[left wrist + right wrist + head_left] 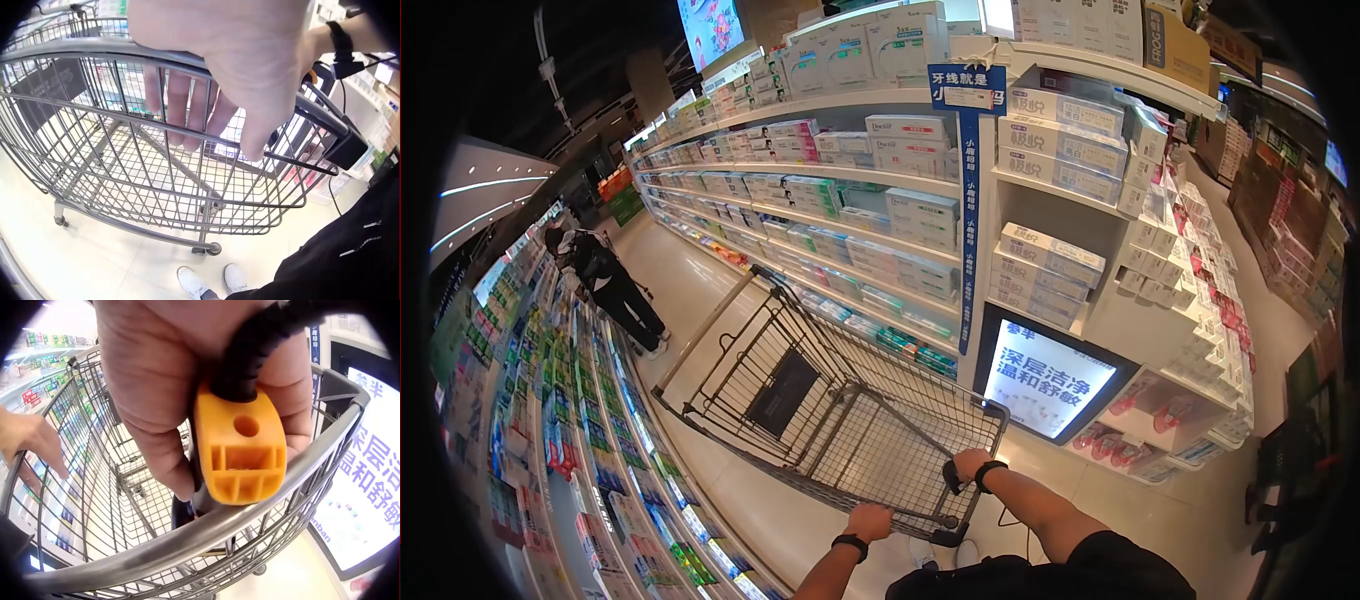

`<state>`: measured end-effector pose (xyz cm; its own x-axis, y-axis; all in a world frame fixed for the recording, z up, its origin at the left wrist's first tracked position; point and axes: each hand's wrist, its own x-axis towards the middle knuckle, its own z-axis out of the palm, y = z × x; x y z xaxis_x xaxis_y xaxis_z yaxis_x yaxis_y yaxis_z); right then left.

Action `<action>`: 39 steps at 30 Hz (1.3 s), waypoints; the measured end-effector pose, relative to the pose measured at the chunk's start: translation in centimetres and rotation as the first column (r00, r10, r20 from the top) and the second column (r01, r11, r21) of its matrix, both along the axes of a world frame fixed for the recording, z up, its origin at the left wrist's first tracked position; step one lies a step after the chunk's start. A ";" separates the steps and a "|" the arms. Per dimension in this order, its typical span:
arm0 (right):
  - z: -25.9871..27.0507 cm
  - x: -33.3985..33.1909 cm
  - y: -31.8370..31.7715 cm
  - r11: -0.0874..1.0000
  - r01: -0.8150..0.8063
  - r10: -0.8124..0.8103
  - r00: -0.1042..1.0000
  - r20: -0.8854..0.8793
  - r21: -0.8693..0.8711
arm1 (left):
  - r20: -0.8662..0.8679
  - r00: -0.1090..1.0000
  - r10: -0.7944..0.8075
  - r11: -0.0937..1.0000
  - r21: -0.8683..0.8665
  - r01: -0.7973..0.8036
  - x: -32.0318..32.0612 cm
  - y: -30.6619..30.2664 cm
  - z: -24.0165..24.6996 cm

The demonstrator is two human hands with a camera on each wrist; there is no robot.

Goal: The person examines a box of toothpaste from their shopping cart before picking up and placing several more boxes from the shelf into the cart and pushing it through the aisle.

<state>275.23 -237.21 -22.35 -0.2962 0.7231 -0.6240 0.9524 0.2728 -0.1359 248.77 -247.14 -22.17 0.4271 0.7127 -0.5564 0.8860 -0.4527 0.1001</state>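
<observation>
A grey wire shopping cart (pixel 880 430) stands in front of me with its basket holding nothing. My left hand (pixel 870 521) hooks over the near rim of the basket. In the left wrist view its fingers (pixel 178 103) hang inside the wires, and the thumb lies on the outer side. At the right end of the rim, my right hand (pixel 973 465) grips an orange-and-black plastic piece (pixel 244 462) with a ribbed black cord (pixel 244 356) coming out of it. This piece sits right above the metal rim. Part of it is hidden by the palm.
Tall shelves (pixel 800 105) of boxed goods line the far side, ending at a lit sign (pixel 1050 380). Another packed shelf (pixel 610 440) borders the aisle on the left. A person in dark clothes (pixel 605 280) stands farther up the aisle. My shoes (pixel 190 281) are just behind the cart.
</observation>
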 end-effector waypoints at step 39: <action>-2.3 15.3 -17.2 0.565 0.601 -0.202 0.766 -0.611 0.566 | 0.119 0.976 -0.181 0.977 0.133 0.165 6.8 -0.5 0.3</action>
<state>290.52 -254.45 -24.64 0.0635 0.9676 0.2445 0.8617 0.0704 -0.5026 255.56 -247.66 -21.85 0.6130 0.6803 -0.4019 0.7759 -0.6142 0.1438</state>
